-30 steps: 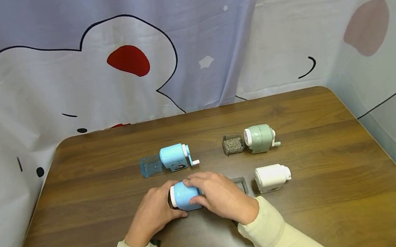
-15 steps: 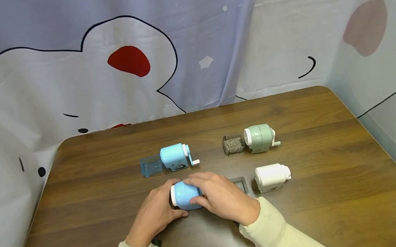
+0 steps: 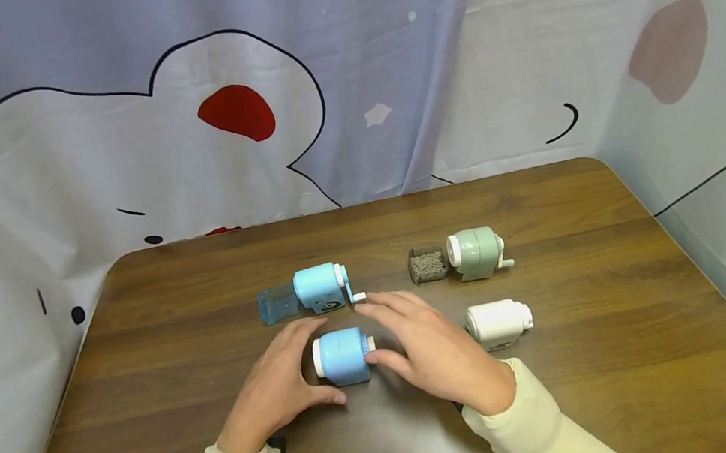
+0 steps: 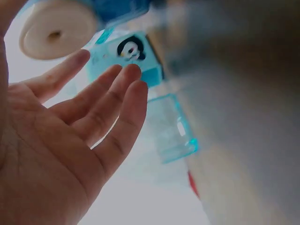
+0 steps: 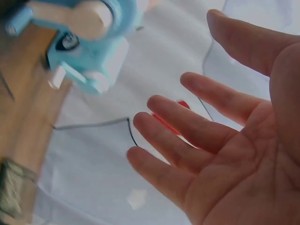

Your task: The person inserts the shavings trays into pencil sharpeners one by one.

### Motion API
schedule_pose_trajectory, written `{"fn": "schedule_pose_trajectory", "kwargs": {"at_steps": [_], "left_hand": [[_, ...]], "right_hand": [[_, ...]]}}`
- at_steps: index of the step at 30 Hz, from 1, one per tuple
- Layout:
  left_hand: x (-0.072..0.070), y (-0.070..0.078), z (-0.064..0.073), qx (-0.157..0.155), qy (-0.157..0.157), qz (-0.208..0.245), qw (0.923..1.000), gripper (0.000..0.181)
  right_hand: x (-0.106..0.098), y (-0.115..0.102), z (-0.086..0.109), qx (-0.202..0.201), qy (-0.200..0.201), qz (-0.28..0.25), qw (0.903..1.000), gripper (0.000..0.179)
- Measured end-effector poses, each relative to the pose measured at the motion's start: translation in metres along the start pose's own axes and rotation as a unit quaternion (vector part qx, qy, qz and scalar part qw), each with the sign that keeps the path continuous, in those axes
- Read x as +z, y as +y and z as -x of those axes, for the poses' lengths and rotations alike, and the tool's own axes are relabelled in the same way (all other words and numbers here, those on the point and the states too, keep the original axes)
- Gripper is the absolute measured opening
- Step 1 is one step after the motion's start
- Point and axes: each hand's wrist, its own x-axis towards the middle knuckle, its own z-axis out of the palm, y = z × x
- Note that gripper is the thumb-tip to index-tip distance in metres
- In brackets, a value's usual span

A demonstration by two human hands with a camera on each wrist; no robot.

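A blue crank pencil sharpener with a white front ring stands on the table between both hands. My left hand curves loosely around its left side, thumb and fingers spread and apart from it. To its right, my right hand is spread, with the thumb tip close by the crank end. In the left wrist view the white ring with its pencil hole shows above the open palm. The crank appears in the right wrist view, away from the fingers.
Behind stands a light-blue sharpener with its clear blue drawer out at the left. Back right is a green sharpener beside a drawer of shavings. A white sharpener stands right of the right hand.
Both hands have let go of the blue sharpener and spread apart. The right hand moved right, now covering the grey drawer; the left drew slightly left. The sharpener stayed about in place.
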Motion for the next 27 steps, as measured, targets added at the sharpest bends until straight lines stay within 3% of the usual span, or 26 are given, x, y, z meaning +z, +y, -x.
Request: {"fn": "schedule_pose_trajectory", "kwargs": {"at_steps": [6,13,21,27], "left_hand": [[-0.014,0.009,0.002,0.021,0.022,-0.018,0.9994,0.112],[-0.020,0.037,-0.008,0.064,0.053,-0.051,0.9952,0.110],[-0.011,0.074,-0.020,0.104,0.082,-0.086,0.9874,0.098],[0.003,0.105,-0.026,0.134,0.084,-0.123,0.9798,0.092]], "right_hand": [[-0.022,0.003,0.012,0.009,0.014,0.025,0.9996,0.056],[-0.037,0.017,0.023,0.012,0.020,0.041,0.9989,0.056],[-0.044,0.036,0.032,0.023,0.019,0.057,0.9979,0.056],[-0.054,0.050,0.041,0.043,0.017,0.070,0.9965,0.056]]}}
